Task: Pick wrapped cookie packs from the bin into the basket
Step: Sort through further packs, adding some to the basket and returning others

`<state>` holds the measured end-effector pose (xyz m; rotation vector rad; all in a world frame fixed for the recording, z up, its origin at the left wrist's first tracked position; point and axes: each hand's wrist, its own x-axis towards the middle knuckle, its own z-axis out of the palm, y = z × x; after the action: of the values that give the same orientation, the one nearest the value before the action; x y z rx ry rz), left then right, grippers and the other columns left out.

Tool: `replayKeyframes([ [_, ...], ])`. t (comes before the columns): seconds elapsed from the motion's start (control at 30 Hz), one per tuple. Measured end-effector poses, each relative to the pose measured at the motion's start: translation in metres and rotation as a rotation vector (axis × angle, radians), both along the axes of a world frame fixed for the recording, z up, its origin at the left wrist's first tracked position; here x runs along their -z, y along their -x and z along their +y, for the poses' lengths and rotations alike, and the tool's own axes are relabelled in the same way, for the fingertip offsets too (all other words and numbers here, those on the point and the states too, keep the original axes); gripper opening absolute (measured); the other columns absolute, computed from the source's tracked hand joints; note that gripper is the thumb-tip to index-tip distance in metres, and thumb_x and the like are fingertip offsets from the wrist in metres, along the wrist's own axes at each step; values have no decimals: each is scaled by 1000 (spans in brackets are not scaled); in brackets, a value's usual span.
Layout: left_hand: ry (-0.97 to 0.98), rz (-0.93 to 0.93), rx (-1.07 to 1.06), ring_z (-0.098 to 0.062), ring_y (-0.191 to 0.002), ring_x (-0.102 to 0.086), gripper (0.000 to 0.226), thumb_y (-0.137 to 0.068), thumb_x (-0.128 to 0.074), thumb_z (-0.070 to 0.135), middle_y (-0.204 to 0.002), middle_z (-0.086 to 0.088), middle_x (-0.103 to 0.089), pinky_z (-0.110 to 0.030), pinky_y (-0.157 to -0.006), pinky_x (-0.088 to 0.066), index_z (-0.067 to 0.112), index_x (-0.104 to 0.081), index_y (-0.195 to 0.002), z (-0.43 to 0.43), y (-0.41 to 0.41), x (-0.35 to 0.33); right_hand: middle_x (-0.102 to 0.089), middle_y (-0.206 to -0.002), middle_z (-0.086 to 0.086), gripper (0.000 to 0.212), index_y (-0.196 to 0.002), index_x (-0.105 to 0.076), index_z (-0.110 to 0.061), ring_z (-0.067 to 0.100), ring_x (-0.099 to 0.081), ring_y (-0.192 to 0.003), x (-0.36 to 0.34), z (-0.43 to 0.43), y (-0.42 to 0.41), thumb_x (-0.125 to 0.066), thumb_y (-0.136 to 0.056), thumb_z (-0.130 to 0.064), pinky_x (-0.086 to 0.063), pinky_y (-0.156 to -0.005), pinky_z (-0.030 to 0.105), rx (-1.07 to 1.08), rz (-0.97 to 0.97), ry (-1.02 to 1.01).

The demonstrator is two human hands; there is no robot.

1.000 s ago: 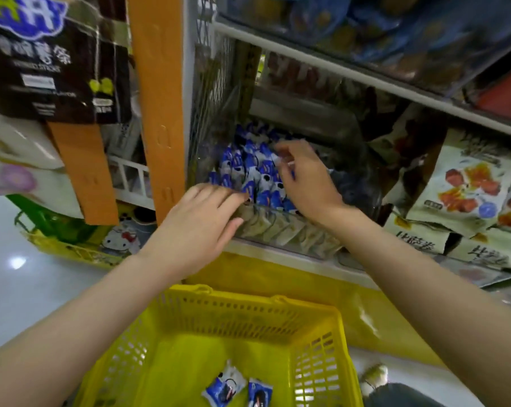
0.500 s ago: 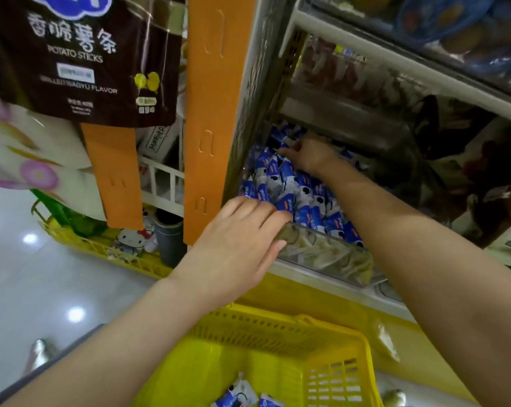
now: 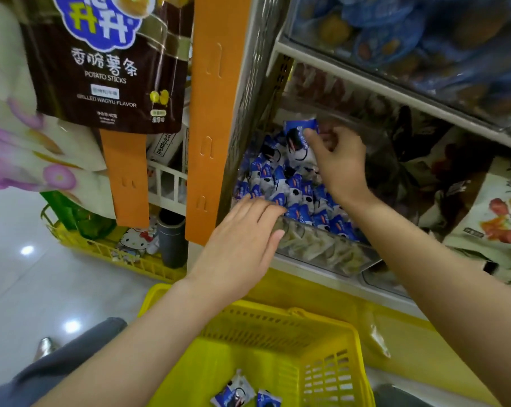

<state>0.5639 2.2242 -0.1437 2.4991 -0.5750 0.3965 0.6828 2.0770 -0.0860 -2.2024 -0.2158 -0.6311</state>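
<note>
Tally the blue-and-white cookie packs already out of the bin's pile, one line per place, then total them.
Basket packs, lying in the yellow basket: 2
Lifted pack, in the right hand's grip above the pile: 1 visible
Total: 3
The heap left in the bin is too jumbled to count.

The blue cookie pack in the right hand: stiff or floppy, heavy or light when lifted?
Probably light: the right hand holds the cookie pack by a fingertip pinch alone. It looks glossy and crinkly, so it is likely slippery and floppy at the edges.
</note>
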Motion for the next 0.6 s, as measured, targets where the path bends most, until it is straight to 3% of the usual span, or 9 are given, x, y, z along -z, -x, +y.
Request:
replayKeyframes([
  [0.1, 308, 78, -19, 0, -107, -43, 35, -96, -35, 31, -122, 11, -45, -16, -90, -35, 23, -42, -129, -5, 16, -2, -56, -81, -15, 12, -96, -58, -19, -4, -52, -73, -6, -7, 52, -61, -88, -28, -41, -66, 6, -85, -2, -44],
  [0.23, 764, 262, -78, 7, -101, -49, 23, -93, -44, 29, -110, 14, -53, -4, -82, -38, 26, -46, -116, -10, 37, -2, -59, -86, -11, 7, -93, -57, -24, -1, -55, -77, 0, -21, 117, -60, -88, -25, -44, -70, 13, -227, 46, -2],
  [0.33, 1060, 571, -16, 3, -96, -57, 32, -85, -44, 41, -104, 13, -61, -17, -88, -44, 22, -53, -109, -19, 50, 0, -61, -70, -18, 14, -83, -57, -29, -7, -54, -65, 21, -24, 147, -61, -87, -17, -40, -63, 7, -314, 232, -93],
  [0.4, 1141, 665, -27, -6, -78, -59, 25, -87, -46, 35, -82, 5, -63, -30, -81, -47, 15, -58, -96, -26, 58, 5, -62, -62, -20, 18, -78, -58, -26, -9, -53, -60, 39, -22, 157, -60, -87, -11, -40, -61, 7, -350, 411, -206],
  [0.47, 1153, 674, -97, -8, -65, -57, 14, -92, -49, 23, -68, 1, -60, -29, -68, -45, 14, -59, -87, -32, 64, 11, -63, -69, -13, 17, -80, -58, -23, -7, -56, -63, 55, -21, 164, -56, -89, -8, -44, -63, 10, -361, 529, -291],
  [0.6, 1105, 686, -153, -15, -82, -64, 9, -92, -52, 15, -88, -6, -68, -25, -70, -50, 13, -60, -97, -37, 67, 24, -62, -84, -3, 12, -91, -55, -22, 0, -60, -72, 74, -20, 174, -49, -93, -11, -50, -63, 17, -345, 606, -434],
])
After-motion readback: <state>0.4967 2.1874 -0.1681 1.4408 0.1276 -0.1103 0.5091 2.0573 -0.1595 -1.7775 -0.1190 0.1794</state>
